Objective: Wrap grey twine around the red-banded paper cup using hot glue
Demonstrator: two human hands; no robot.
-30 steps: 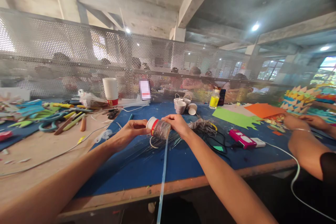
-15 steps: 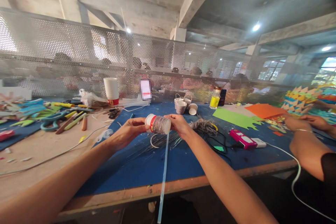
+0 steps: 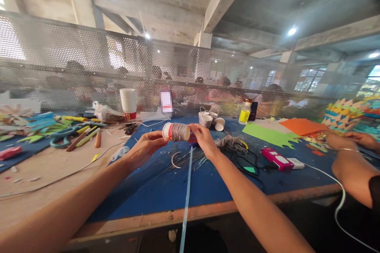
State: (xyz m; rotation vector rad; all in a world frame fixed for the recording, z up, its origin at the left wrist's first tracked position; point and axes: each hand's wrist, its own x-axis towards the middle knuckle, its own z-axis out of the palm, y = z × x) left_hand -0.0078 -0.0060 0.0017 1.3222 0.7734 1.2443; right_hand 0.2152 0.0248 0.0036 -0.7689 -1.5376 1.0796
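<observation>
This looks like a craft workshop: bare grey concrete beams (image 3: 227, 2) overhead, 1 long perforated grey metal screen (image 3: 86, 47) with blurred people (image 3: 225, 83) beyond, and a blue-and-tan worktable (image 3: 142, 197) bearing blue-handled scissors (image 3: 68, 131) and cut bright-green paper (image 3: 267, 134).

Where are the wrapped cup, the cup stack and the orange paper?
Wrapped cup (image 3: 178, 132): head view, on the grey wrapping around its side.
Cup stack (image 3: 128, 102): head view, on the white side of the stack.
Orange paper (image 3: 302, 127): head view, on the middle of its flat face.
</observation>
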